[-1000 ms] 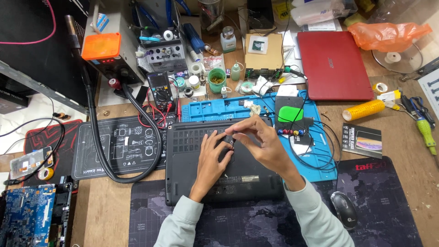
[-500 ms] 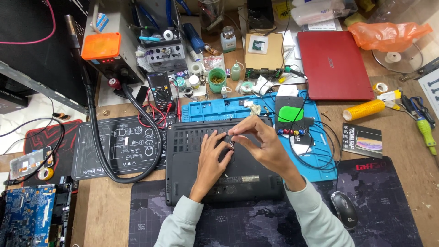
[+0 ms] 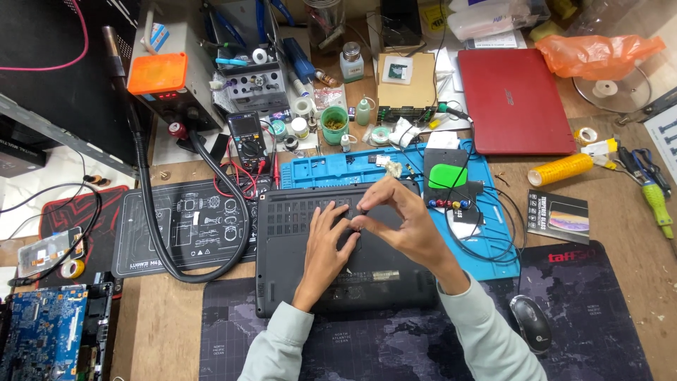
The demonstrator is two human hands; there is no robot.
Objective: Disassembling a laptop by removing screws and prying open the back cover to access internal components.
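A black laptop (image 3: pixel 381 282) lies bottom side up on a dark desk mat (image 3: pixel 599 317), its back edge over a blue work mat (image 3: pixel 338 173). My left hand (image 3: pixel 326 247) rests flat on the laptop's base with its fingers spread and holds nothing. My right hand (image 3: pixel 412 229) hovers over the base just to the right. Its thumb and forefinger are pinched together on a small thin thing at the left fingertips, too small to identify. The two hands nearly touch there.
A closed red laptop (image 3: pixel 515 99) lies at the back right. A multimeter (image 3: pixel 247 137), an orange-topped station (image 3: pixel 159 74) with a black hose (image 3: pixel 151 212), and small bottles crowd the back. A mouse (image 3: pixel 530 323) sits right of my arm. A blue circuit board (image 3: pixel 39 339) lies front left.
Both hands stay over the laptop's base in nearly the same place. The right hand's pinched fingers have shifted only slightly.
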